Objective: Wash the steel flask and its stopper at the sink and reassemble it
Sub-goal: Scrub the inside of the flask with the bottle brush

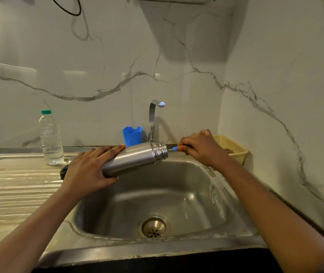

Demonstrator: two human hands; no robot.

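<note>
Over the steel sink [177,184] the steel flask [133,158] lies on its side, open mouth pointing right, just beside the right hand [200,148]. The left hand [86,170] wraps its fingers round the bottom end. The right hand's fingers pinch a thin blue-tipped tool [175,148], mostly hidden. A small black thing [63,171] behind the left hand is hard to make out

White marble-veined wall [177,62] tiles

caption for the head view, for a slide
Left hand holds the open steel flask tilted over the sink while the right hand grips a thin blue-handled tool at its mouth.
</note>
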